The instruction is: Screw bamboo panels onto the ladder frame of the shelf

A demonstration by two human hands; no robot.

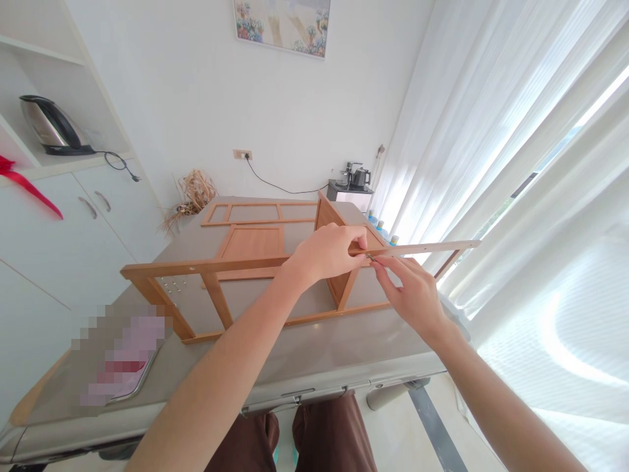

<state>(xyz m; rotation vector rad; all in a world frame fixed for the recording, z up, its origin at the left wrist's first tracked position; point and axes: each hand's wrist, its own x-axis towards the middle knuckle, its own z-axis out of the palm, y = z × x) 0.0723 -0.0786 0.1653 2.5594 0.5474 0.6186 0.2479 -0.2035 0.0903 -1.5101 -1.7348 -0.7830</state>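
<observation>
Both hands are busy at the upper rail of the wooden frame (246,264), which stands on its side across the desk (314,351), in front of the person. The left hand (334,250) closes thumb and fingers around that rail near the upright panel (326,215), and right beside it the right hand (411,288) pinches a small metal fastener (370,257) between thumb and fingertip — right up against the wood, though whether it has gone into a hole is too small to tell. So how far along are we? Partway, by the look of it: rails, cross bars and that standing panel already hold together as one open structure. Plenty lies apart, mind you: a flat panel (255,240) rests behind the frame, a barred wooden piece (255,204) lies beyond that at the far edge, and small bits of hardware (173,286) are scattered on the desk behind the frame's left end. Judging from those loose parts, this fastening and further joining look unfinished — a good share remains.
</observation>
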